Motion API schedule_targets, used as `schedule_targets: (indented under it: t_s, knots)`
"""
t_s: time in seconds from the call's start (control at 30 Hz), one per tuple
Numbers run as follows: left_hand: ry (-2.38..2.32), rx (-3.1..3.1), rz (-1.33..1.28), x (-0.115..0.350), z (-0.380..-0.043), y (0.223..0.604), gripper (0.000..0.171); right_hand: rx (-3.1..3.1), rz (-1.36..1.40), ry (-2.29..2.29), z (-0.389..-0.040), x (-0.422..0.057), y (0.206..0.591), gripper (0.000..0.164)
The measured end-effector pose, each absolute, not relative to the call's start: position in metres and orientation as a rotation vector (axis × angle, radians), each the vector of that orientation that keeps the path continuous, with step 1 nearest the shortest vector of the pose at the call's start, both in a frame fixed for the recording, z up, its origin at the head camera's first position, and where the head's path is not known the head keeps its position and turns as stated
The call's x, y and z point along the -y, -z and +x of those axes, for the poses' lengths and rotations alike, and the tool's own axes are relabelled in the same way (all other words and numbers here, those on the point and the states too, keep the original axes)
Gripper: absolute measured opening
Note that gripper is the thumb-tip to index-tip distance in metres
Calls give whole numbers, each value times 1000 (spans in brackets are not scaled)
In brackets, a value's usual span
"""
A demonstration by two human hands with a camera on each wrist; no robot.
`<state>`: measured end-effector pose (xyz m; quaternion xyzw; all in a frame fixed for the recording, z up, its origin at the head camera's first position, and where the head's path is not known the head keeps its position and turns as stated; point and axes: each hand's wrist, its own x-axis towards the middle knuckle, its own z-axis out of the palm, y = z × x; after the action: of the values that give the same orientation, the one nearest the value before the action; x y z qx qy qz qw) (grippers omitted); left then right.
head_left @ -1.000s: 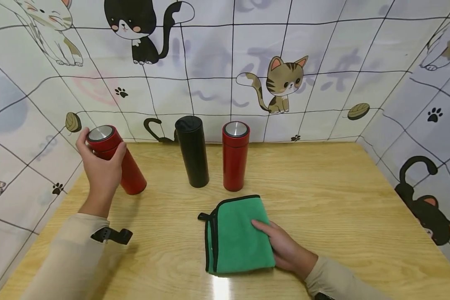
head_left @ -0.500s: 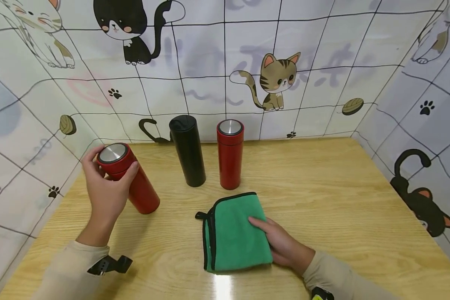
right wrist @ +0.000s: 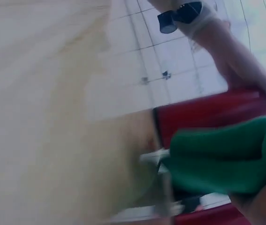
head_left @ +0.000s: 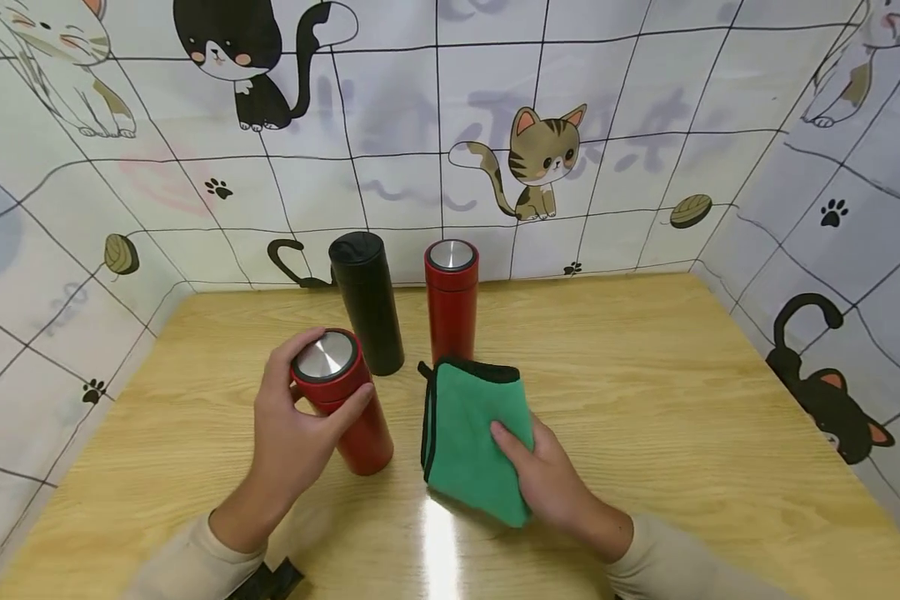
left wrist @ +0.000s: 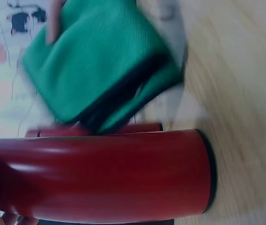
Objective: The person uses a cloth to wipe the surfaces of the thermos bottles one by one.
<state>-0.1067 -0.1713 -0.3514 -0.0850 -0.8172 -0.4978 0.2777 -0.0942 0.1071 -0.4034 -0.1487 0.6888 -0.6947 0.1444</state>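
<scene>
My left hand (head_left: 296, 425) grips a red thermos (head_left: 363, 437) round its upper part, just below the steel-topped lid. In the left wrist view the same thermos (left wrist: 104, 178) lies across the picture, its dark base edge to the right. With thumb on top, my right hand (head_left: 551, 479) holds a folded green cloth (head_left: 476, 437) with black edging, to the right of that thermos. The right wrist view has the cloth (right wrist: 222, 157) bent over, overlapping the red thermos (right wrist: 203, 115).
Behind stand a black tumbler (head_left: 371, 308) and a second red thermos (head_left: 452, 308), whose lower part the cloth hides. They stand on a wooden table (head_left: 630, 375). A cat-printed sheet (head_left: 390, 108) borders the table at the back and sides.
My left hand has brought the red thermos from the left towards the middle and nearer to me. My right hand has lifted and turned the cloth, now overlapping the rear red thermos.
</scene>
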Motion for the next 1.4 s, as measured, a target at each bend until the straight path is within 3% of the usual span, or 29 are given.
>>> schedule_targets:
  t_s: [0.17,0.3,0.8,1.1,1.4]
  knots:
    - [1343,2212,-305,150,-99,352,81,-2226,-971,1965,-87,-89,391,49]
    - [1380,2217,-427,127,-100,355,80,-2419,-1120,1917,-82,-87,387,50]
    - [1356,2174,-577,104,-106,361,86,-2482,-915,1785,-81,-95,403,46]
    - [1381,2201,-671,106,-111,358,86,-2466,-955,1949,-91,-95,387,48]
    - [1398,2235,-722,111,-113,354,87,-2488,-724,1842,-96,-93,386,11]
